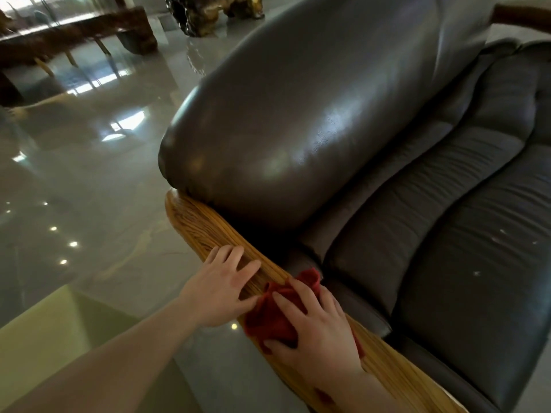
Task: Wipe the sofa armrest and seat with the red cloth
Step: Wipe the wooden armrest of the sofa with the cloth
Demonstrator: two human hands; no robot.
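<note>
The red cloth (272,318) lies on the wooden armrest (202,225) at six o'clock, pressed by the flat right hand (316,329). At its ten o'clock the left hand (222,289) rests flat on the wood.

head view, close above the armrest (208,231), looking forward and down

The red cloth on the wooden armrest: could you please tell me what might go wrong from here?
1. The red cloth is bunched under the right hand, so it may skip parts of the wooden armrest.
2. The left hand rests bare on the wood just ahead of the cloth and could block the stroke or leave prints.
3. White specks on the seat cushion could be missed.
</note>
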